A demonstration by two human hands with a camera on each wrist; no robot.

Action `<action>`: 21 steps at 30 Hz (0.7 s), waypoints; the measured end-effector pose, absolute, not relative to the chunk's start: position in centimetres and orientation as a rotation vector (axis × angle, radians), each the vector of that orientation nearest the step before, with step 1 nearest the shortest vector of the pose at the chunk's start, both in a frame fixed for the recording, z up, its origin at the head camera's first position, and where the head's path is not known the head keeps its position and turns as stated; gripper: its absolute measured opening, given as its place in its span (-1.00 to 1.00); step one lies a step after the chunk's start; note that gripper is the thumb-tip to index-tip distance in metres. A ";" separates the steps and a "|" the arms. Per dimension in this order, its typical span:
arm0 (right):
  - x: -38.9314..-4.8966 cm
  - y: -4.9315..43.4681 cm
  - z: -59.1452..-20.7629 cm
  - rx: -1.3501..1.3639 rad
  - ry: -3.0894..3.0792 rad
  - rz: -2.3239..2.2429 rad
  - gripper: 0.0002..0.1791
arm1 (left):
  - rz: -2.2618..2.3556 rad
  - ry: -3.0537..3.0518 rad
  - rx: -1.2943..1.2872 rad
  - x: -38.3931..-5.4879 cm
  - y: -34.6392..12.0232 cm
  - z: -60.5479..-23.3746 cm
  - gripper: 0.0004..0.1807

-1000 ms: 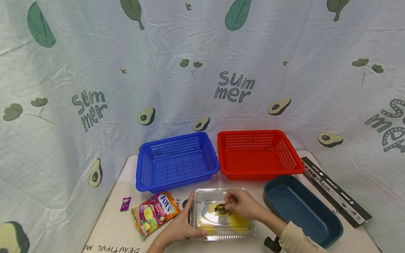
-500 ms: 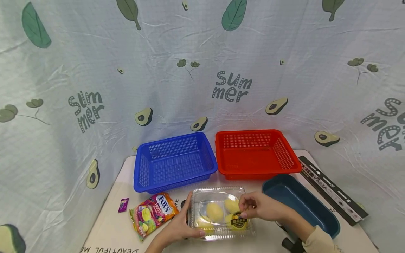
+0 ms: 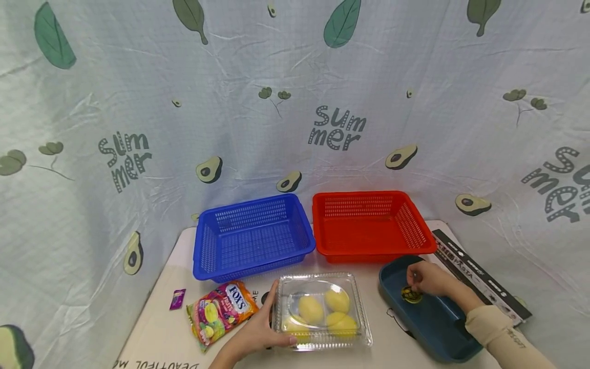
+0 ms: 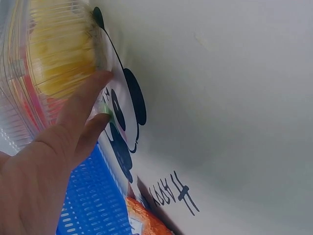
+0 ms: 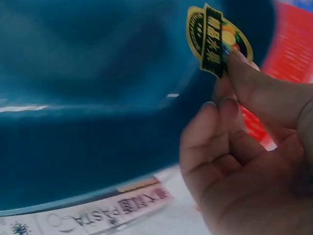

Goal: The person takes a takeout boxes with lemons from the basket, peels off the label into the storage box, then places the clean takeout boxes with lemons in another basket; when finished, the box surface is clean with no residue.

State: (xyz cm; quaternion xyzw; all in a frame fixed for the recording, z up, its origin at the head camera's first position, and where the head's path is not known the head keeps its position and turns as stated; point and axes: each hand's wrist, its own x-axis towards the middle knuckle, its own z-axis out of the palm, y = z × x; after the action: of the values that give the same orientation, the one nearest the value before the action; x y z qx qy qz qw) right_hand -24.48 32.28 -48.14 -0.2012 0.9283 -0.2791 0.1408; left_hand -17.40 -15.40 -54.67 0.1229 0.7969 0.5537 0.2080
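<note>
A clear plastic clamshell box (image 3: 288,285) with several yellow fruits (image 3: 337,300) inside sits on the table, its lid down. My left hand (image 3: 259,329) rests against its front left corner, thumb along the front and straight fingers (image 4: 85,100) along the side. Over the dark blue tray (image 3: 435,328), my right hand (image 3: 430,279) pinches a black and gold oval sticker (image 5: 215,41) between thumb and forefinger. The right wrist view shows the sticker's printed face, with a fruit picture on it. Whether it touches the tray I cannot tell.
Behind stand a blue basket (image 3: 253,246) and a red basket (image 3: 364,236), side by side. A Fox's candy bag (image 3: 223,312) and a small purple wrapped candy (image 3: 177,299) lie left. A long pasta box (image 3: 479,277) lies along the right edge, beyond the tray.
My right hand has peeled the sticker off the box lid and carried it right, over the dark blue tray. My left hand has stayed at the box's corner.
</note>
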 end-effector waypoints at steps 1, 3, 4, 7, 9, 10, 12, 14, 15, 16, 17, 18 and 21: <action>-24.7 32.3 -48.6 -0.574 2.698 -0.781 -0.79 | 1.539 2.224 0.348 -17.4 -15.4 -54.7 0.52; -25.2 32.2 -49.5 -0.571 2.748 -0.728 -0.75 | 1.534 2.230 0.353 -17.4 -15.5 -54.7 0.52; -25.3 32.1 -49.9 -0.573 2.773 -0.707 -0.74 | 1.529 2.234 0.354 -17.4 -15.5 -54.7 0.52; -25.6 31.7 -51.0 -0.592 2.843 -0.647 -0.71 | 1.527 2.232 0.346 -17.4 -15.5 -54.6 0.52; -25.7 31.4 -51.6 -0.577 2.869 -0.617 -0.71 | 1.525 2.233 0.343 -17.4 -15.5 -54.6 0.53; -25.7 31.3 -51.9 -0.565 2.880 -0.596 -0.71 | 1.523 2.234 0.344 -17.4 -15.5 -54.5 0.53; -25.7 31.1 -52.4 -0.520 2.893 -0.560 -0.72 | 1.522 2.233 0.342 -17.4 -15.4 -54.5 0.53; -25.7 31.0 -52.7 -0.470 2.902 -0.527 -0.73 | 1.521 2.233 0.342 -17.4 -15.4 -54.6 0.53; -25.7 30.9 -52.9 -0.454 2.907 -0.511 -0.73 | 1.524 2.230 0.340 -17.4 -15.4 -54.6 0.53; -25.7 30.9 -53.0 -0.437 2.912 -0.495 -0.74 | 1.526 2.226 0.336 -17.4 -15.4 -54.6 0.53; -25.7 30.9 -53.1 -0.427 2.920 -0.476 -0.75 | 1.528 2.223 0.332 -17.4 -15.4 -54.6 0.53; -25.7 30.9 -53.2 -0.421 2.930 -0.458 -0.75 | 1.533 2.217 0.328 -17.4 -15.4 -54.6 0.52; -25.6 31.0 -53.6 -0.418 2.971 -0.393 -0.76 | 1.533 2.213 0.318 -17.3 -15.4 -54.6 0.52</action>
State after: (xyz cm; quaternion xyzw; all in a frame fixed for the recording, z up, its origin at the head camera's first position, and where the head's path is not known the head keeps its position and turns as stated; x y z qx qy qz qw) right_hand -25.58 30.95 -53.62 -0.1380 0.9802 -0.1296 0.0577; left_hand -17.35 -15.42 -54.58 0.1147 0.7975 0.5525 0.2137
